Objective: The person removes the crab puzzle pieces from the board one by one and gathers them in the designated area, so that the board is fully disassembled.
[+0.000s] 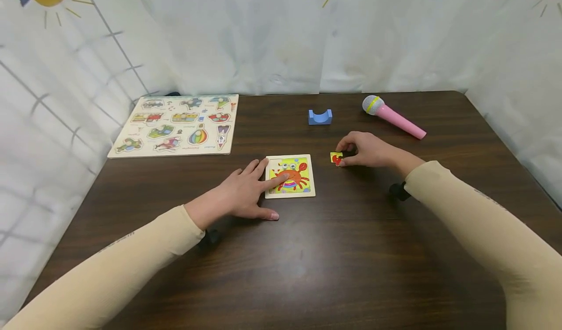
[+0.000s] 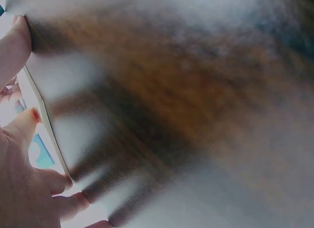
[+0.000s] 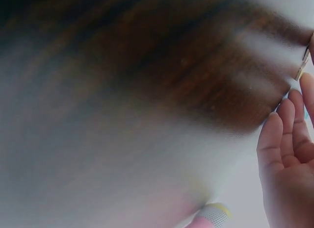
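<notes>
A small square crab jigsaw puzzle in a pale wooden frame lies flat at mid-table in the head view. Pale board shows at its upper left corner. My left hand spreads over its left side, one fingertip on the crab and other fingers at the frame's left edge. To the right, my right hand pinches a small yellow and red puzzle piece between thumb and fingers, at the tabletop. In the right wrist view, only the thin edge of the piece shows beside the fingers.
A wooden vehicle puzzle board lies at the back left. Behind the crab puzzle stands a blue curved block. A pink toy microphone lies at the back right of the dark table. White curtains hang behind.
</notes>
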### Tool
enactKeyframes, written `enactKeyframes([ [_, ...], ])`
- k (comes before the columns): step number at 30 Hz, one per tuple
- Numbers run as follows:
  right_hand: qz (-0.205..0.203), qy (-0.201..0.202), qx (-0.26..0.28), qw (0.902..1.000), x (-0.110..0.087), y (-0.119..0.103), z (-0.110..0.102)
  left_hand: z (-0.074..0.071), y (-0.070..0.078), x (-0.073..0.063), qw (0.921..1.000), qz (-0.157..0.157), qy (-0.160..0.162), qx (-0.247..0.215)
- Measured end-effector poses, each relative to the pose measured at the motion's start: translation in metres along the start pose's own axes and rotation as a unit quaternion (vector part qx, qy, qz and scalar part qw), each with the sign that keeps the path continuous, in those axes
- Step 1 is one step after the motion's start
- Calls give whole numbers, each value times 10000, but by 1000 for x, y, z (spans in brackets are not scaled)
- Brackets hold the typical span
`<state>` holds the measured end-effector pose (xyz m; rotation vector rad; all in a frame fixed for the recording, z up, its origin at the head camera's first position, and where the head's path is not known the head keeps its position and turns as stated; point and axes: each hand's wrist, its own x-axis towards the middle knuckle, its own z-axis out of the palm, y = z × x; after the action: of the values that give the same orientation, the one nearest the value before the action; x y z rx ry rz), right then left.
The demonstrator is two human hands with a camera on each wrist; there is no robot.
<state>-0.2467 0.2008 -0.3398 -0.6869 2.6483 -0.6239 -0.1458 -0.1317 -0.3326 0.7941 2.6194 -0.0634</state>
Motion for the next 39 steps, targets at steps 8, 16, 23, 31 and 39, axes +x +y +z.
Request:
enactKeyframes([
  [8, -69, 2, -14, 10000, -1, -2, 0, -2, 0, -2, 10000, -44, -55, 23],
  [16, -85, -60, 2, 9999, -1, -1, 0, -2, 0, -1, 9999, -42, -98, 40],
  [23, -321, -12, 7, 9995, 1, -10, -5, -2, -1, 1, 10000, -44, -44, 76],
  [31, -1087, -255, -283, 9933, 18, -57, 12, -3, 0, 2, 9999, -69, 2, 126],
  [39, -1652, -485, -425, 9841, 38, -89, 28, -3, 1, 1, 9999, -63, -117, 76],
])
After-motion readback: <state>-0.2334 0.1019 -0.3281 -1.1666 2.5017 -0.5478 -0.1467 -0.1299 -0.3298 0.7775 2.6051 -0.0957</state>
